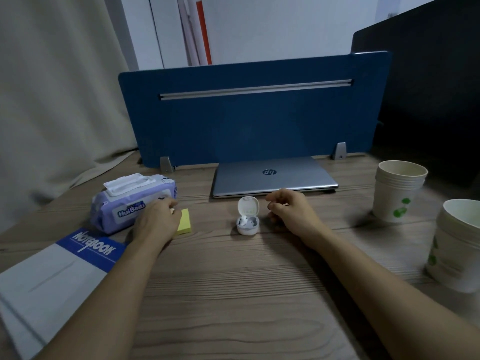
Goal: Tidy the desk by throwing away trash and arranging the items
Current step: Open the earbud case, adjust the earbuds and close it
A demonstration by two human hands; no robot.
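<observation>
Arranging step, not trash — both hands down on the desk (pixel 233 294). Left hand (pixel 155 222) rests on the yellow sticky-note pad (pixel 185 221), touching the wet-wipes pack (pixel 132 201) toward the left edge; whether its fingers grip the pad, cannot tell. Right hand (pixel 288 207) sits mid-desk just beside the open earbud case (pixel 248 216), fingers curled, thumb and forefinger seemingly pinched on something small — possibly the second earbud, too small to tell. One bud sits in the case. Closed laptop (pixel 272 178) lies along the back edge, paper cups (pixel 398 193) at the right edge, notebook (pixel 65 266) at the near-left corner. Next, likely: seat bud, close lid
</observation>
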